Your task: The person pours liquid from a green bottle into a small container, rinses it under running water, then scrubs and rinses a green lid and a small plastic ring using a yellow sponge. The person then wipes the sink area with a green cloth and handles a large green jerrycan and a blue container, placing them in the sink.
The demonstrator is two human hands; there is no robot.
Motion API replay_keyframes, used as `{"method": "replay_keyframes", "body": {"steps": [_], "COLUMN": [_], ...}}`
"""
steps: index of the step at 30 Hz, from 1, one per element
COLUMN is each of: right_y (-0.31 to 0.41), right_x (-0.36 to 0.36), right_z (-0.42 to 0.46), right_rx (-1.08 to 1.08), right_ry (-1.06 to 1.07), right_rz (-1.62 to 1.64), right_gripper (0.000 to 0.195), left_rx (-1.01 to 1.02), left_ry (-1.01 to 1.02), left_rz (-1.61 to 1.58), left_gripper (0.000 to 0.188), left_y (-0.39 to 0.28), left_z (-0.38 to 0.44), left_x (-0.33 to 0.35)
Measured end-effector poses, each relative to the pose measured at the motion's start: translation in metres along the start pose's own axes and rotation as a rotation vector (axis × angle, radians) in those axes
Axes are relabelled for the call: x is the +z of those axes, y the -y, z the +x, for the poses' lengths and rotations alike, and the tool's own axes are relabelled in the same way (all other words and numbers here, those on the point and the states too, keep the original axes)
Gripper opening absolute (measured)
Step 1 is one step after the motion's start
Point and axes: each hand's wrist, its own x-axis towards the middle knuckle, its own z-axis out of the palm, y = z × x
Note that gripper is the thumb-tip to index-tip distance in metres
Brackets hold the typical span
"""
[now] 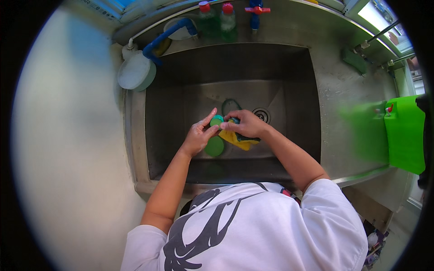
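Observation:
Over a stainless steel sink, my left hand (pixel 198 136) holds a small round green lid or cap (pixel 216 121) between thumb and fingers. Soap suds show on these fingers. My right hand (pixel 249 123) meets the cap's right edge and grips a yellow cleaning cloth or sponge (pixel 237 140) with a dark green part, which hangs below the palm. Just beneath my left hand is a larger green disc (pixel 214 146), perhaps a lid. On the sink floor beyond my hands lies a dark green ring-like thing (pixel 231 105), partly hidden by my right hand.
The drain (pixel 261 116) is right of centre in the sink. A tub of suds (pixel 135 73) stands at the back left corner near a blue pipe spout (pixel 169 30). Behind are two red-capped bottles (pixel 228 22) and a blue tap (pixel 256 15). A bright green container (pixel 405 133) stands far right.

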Motion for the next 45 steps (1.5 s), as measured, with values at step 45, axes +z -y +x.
{"method": "replay_keyframes", "body": {"steps": [45], "right_y": [0.081], "right_x": [0.048], "right_z": [-0.038], "right_rx": [-0.547], "right_ry": [-0.647], "right_rz": [-0.049], "right_gripper": [0.021], "left_rx": [0.913], "left_ry": [-0.523], "left_rz": [0.823], "left_gripper": [0.015], "left_y": [-0.062], "left_z": [-0.022], "left_x": [0.022]}}
